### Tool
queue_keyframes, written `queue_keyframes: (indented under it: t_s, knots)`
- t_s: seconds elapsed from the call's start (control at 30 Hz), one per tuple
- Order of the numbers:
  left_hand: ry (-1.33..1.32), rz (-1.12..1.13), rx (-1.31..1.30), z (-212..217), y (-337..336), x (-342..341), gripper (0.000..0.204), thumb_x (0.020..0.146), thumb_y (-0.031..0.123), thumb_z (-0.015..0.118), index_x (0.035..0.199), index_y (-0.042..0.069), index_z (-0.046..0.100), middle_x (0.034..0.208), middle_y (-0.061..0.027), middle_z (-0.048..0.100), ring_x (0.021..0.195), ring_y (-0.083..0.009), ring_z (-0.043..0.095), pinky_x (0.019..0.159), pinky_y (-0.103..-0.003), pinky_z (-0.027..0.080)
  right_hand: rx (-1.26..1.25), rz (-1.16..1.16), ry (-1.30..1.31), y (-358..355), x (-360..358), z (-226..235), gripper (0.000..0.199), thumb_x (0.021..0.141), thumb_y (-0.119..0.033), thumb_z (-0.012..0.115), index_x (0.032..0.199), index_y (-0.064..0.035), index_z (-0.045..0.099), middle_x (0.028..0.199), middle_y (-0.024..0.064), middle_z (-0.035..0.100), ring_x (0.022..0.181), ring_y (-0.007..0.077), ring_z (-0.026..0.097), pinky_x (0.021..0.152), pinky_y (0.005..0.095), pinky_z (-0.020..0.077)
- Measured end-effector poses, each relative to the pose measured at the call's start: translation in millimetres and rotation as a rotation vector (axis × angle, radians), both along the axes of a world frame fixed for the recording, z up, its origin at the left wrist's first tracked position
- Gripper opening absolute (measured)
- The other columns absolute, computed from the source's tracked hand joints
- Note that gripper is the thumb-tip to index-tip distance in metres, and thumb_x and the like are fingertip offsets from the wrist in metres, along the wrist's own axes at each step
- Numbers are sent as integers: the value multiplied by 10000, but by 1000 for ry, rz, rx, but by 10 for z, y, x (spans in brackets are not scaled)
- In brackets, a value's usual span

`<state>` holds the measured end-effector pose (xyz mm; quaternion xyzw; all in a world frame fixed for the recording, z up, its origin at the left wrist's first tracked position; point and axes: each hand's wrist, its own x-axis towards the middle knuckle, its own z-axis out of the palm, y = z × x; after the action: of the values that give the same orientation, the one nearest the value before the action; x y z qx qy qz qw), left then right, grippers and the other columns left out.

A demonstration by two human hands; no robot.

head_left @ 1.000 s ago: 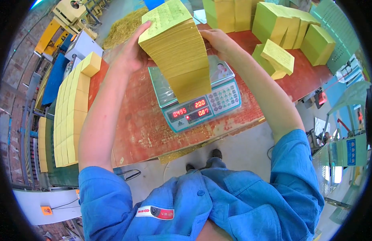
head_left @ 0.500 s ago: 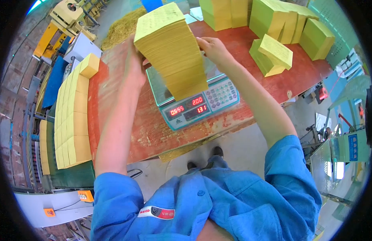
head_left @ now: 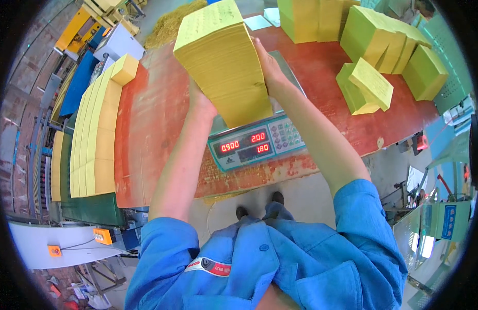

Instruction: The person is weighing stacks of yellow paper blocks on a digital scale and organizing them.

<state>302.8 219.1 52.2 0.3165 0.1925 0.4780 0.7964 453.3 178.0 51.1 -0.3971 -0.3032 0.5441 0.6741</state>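
A tall stack of yellow paper [head_left: 226, 72] stands over the pan of a teal and grey digital scale [head_left: 239, 155], its top leaning away to the left. Pressed against the stack's right side is my right hand [head_left: 268, 70], fingers reaching toward the far side. My left hand [head_left: 200, 99] grips the lower left side, with its fingers mostly hidden behind the paper. Red digits glow on the scale's display, beside a keypad partly covered by my right forearm. The paper hides most of the pan.
The red worn table [head_left: 161, 129] carries more yellow paper blocks [head_left: 370, 39] at the back right, including a small tilted pile [head_left: 364, 87]. Long rows of yellow paper [head_left: 97, 134] line the left side. White sheets [head_left: 257, 22] lie at the far edge.
My left hand has moved lower along the stack. My right hand has shifted from the stack's edge to lie flatter along its side. The scale's red readings have changed.
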Motion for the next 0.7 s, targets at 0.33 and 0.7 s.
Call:
queue_keyframes:
  t_s: [0.33,0.7]
  knots:
    - [274,337,32,-492,-220,-1129,610,1008,495,362,1466,93,348,1425,-91,453,1290,-225,432,1071,-384,352,157,-254,-311,-828,720,-590,448,1006,-318,461,1334,-17,516,1312,133,566,1155,222,580,941,340,450]
    - [2271,489,695,-1939,-1231,-2858,620,975,434,412,1477,74,348,1539,-172,305,1432,-323,252,1158,-502,149,-172,-539,-917,-2205,1215,-1700,206,928,-34,553,1107,-9,653,1019,77,673,893,138,621,802,271,488]
